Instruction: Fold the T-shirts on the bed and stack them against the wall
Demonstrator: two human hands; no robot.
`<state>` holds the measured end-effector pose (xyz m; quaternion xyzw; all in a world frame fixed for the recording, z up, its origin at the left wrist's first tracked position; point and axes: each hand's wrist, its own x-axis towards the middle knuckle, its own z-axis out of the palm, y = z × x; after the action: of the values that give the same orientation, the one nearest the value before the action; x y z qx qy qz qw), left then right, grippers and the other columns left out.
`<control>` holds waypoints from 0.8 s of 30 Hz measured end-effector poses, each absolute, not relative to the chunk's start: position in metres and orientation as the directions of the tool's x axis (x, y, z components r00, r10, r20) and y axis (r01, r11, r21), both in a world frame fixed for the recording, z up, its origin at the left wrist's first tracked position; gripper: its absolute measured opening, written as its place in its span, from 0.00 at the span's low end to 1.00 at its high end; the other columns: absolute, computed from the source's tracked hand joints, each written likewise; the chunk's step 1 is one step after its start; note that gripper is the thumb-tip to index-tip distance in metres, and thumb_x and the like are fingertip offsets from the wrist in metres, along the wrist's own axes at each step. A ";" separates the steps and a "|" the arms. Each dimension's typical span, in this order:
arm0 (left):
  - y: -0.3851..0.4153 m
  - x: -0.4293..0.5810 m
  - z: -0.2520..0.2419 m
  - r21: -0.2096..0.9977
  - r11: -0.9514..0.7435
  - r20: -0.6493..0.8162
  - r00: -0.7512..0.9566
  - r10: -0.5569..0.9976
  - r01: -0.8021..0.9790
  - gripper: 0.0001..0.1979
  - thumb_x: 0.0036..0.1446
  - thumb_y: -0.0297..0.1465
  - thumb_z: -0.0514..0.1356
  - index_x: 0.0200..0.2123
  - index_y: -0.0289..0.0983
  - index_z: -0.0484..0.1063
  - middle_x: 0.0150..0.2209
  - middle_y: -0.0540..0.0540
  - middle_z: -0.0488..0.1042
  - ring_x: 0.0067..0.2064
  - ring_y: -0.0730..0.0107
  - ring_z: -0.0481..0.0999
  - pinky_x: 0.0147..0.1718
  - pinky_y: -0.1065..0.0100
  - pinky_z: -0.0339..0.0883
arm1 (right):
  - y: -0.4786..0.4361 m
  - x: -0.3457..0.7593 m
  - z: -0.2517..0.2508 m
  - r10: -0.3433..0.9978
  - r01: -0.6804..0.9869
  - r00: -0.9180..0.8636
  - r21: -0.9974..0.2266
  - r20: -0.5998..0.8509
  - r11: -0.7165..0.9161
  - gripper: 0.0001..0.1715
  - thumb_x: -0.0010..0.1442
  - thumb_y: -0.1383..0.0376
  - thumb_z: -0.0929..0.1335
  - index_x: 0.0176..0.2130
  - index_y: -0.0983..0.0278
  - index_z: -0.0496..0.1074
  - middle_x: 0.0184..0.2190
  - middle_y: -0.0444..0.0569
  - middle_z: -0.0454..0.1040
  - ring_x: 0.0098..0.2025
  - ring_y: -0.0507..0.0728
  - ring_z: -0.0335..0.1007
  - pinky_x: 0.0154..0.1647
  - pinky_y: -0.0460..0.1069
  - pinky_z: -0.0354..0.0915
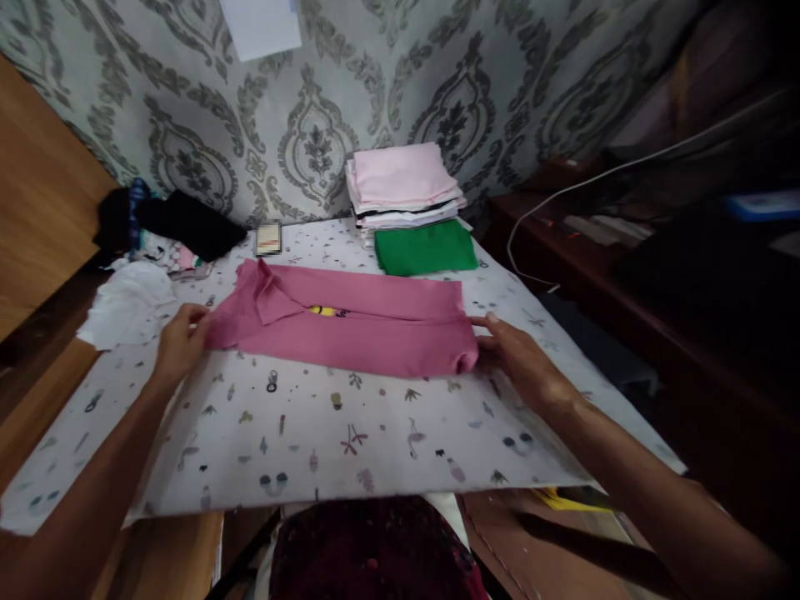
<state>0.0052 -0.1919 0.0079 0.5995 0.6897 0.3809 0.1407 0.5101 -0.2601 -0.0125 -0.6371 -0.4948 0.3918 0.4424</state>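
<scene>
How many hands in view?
2: the left hand at the left end of the pink garment, the right hand at its right end. No others show.

Grey patterned wall [381,92], wooden panel [47,192] at left

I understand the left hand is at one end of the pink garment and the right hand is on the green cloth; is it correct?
Not quite: the head view shows the right hand at the opposite end of the pink garment, not on the green cloth.
</scene>
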 end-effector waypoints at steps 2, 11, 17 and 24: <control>-0.204 -0.006 0.004 0.554 0.013 0.280 -0.200 0.939 0.833 0.12 0.56 0.41 0.59 0.39 0.41 0.68 0.37 0.50 0.75 0.40 0.62 0.73 0.42 0.63 0.69 | -0.269 0.507 -0.013 0.975 0.193 0.185 -0.969 -0.121 -0.157 0.35 0.60 0.40 0.65 0.52 0.63 0.70 0.26 0.46 0.76 0.28 0.56 0.72 0.28 0.50 0.68; -0.194 -0.014 0.009 0.385 0.185 0.195 -0.275 0.941 0.904 0.12 0.58 0.40 0.54 0.40 0.40 0.69 0.27 0.54 0.69 0.30 0.68 0.68 0.31 0.72 0.60 | -0.293 0.506 -0.018 0.995 0.255 0.092 -0.967 0.035 0.010 0.31 0.57 0.55 0.71 0.57 0.61 0.64 0.25 0.39 0.70 0.24 0.51 0.63 0.25 0.47 0.61; -0.190 -0.014 0.021 0.232 0.180 0.077 -0.202 0.976 0.956 0.11 0.59 0.40 0.54 0.39 0.43 0.70 0.27 0.54 0.72 0.32 0.65 0.70 0.30 0.74 0.58 | -0.296 0.512 -0.019 0.997 0.236 0.076 -0.972 0.027 0.008 0.21 0.58 0.57 0.69 0.49 0.61 0.65 0.24 0.37 0.66 0.22 0.50 0.62 0.25 0.47 0.62; -0.189 -0.012 0.022 0.119 0.177 0.045 -0.183 0.982 0.977 0.09 0.61 0.40 0.52 0.39 0.44 0.69 0.29 0.54 0.75 0.33 0.65 0.72 0.31 0.75 0.58 | -0.297 0.502 -0.008 0.924 0.478 0.095 -0.831 0.371 0.285 0.19 0.66 0.61 0.64 0.56 0.59 0.68 0.37 0.47 0.75 0.39 0.57 0.74 0.45 0.53 0.68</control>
<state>-0.0124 -0.1890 0.0221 0.6386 0.7669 0.0601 0.0207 0.5024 -0.2966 -0.0078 -0.5533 -0.6334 0.2269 0.4911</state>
